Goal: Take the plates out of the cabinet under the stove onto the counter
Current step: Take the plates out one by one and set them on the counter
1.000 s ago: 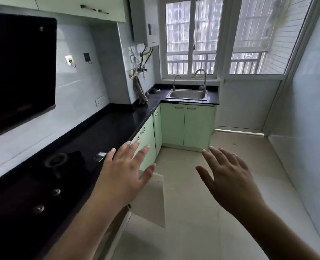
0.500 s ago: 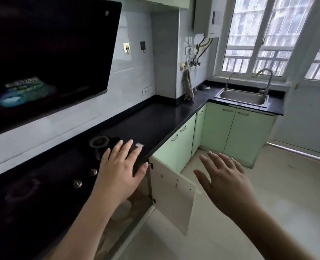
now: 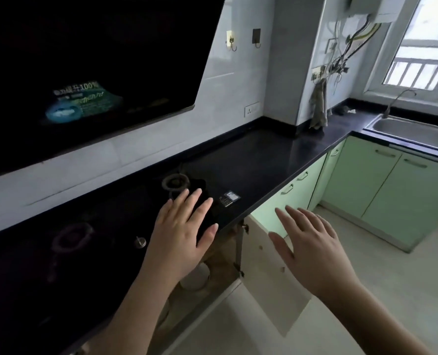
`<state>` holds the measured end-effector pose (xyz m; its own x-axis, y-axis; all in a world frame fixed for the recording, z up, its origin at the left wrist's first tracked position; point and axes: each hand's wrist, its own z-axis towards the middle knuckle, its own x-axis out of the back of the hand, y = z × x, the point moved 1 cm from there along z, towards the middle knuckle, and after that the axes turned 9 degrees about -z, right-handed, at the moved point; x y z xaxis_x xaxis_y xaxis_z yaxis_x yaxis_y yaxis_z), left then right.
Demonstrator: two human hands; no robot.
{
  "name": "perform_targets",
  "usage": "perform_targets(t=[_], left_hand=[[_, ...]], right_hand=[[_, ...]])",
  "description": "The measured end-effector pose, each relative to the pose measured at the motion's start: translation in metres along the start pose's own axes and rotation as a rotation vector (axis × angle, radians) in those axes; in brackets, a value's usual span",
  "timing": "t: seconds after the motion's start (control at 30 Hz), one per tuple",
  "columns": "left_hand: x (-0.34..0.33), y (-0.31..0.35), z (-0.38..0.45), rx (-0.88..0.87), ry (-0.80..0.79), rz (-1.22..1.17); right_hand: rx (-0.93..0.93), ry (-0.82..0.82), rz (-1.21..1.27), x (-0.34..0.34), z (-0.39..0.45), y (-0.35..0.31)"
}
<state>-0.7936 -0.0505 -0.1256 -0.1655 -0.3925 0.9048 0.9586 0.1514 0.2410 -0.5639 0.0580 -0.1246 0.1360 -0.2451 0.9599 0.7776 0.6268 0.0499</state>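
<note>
Under the stove (image 3: 84, 226), cabinet door (image 3: 269, 272) swung open, plates (image 3: 196, 278) lying flat

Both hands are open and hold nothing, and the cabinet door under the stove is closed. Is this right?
Not quite. The head view shows the cabinet door under the stove standing open. The left hand and right hand are indeed open and hold nothing.

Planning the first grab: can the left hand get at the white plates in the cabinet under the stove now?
Probably yes: the cabinet door stands open, and the white plates show just below the open left hand, which hovers over the counter edge.
</note>
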Motion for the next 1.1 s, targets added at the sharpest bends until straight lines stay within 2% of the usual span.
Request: perform_targets(t=[0.3, 0.53, 0.67, 0.87, 1.1], left_hand=[[-0.056, -0.014, 0.033, 0.153, -0.049, 0.097], [-0.101, -0.016, 0.078, 0.326, -0.078, 0.113], [-0.124, -0.019, 0.076, 0.450, -0.071, 0.115], [-0.146, -0.019, 0.054, 0.530, -0.104, 0.141], [-0.192, -0.030, 0.020, 0.579, -0.095, 0.046]], right_hand=[[0.255, 0.009, 0.145, -0.060, 0.089, 0.001], [0.400, 0.026, 0.287, -0.121, 0.162, 0.013], [0.482, -0.005, 0.319, -0.155, 0.189, 0.006], [0.580, -0.031, 0.385, -0.181, 0.187, -0.008], [0.640, -0.128, 0.351, -0.232, 0.147, -0.023]])
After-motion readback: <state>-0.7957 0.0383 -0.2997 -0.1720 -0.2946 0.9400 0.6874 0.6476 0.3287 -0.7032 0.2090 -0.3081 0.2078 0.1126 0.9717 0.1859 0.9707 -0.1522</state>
